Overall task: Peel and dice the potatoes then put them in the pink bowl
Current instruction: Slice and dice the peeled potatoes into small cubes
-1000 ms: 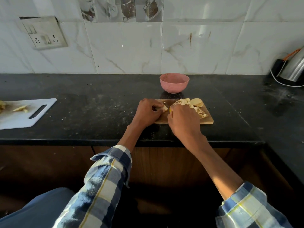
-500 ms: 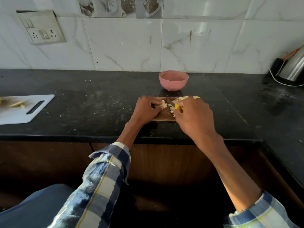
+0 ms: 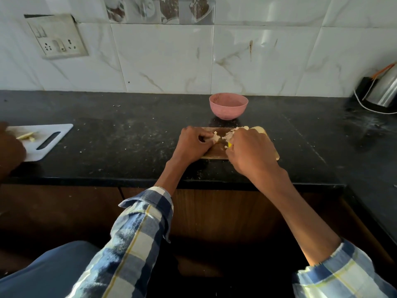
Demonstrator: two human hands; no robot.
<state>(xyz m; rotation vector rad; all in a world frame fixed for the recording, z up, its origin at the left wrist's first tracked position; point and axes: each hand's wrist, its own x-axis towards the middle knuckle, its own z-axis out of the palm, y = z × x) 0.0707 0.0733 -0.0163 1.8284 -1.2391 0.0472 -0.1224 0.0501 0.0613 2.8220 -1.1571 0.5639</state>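
Note:
A small wooden cutting board (image 3: pixel 214 152) lies on the black counter with pale diced potato pieces (image 3: pixel 228 135) on it. My left hand (image 3: pixel 193 144) sits at the board's left end, its curled fingers pinching a potato piece (image 3: pixel 215 137). My right hand (image 3: pixel 251 153) covers the board's right half and grips a knife, of which only a bit of yellow handle (image 3: pixel 229 144) shows. A larger potato slice (image 3: pixel 258 130) peeks out behind my right hand. The pink bowl (image 3: pixel 228 106) stands just behind the board; its inside looks empty.
A white cutting board (image 3: pixel 49 139) with potato scraps lies at the counter's left, where another person's hand (image 3: pixel 10 151) shows at the frame edge. A steel kettle (image 3: pixel 384 89) with a white cord stands at the far right. A wall socket (image 3: pixel 57 37) is mounted upper left.
My right hand with the knife has slid left and nearer across the board, hiding more of the diced pile. Another person's hand has come into view at the left edge.

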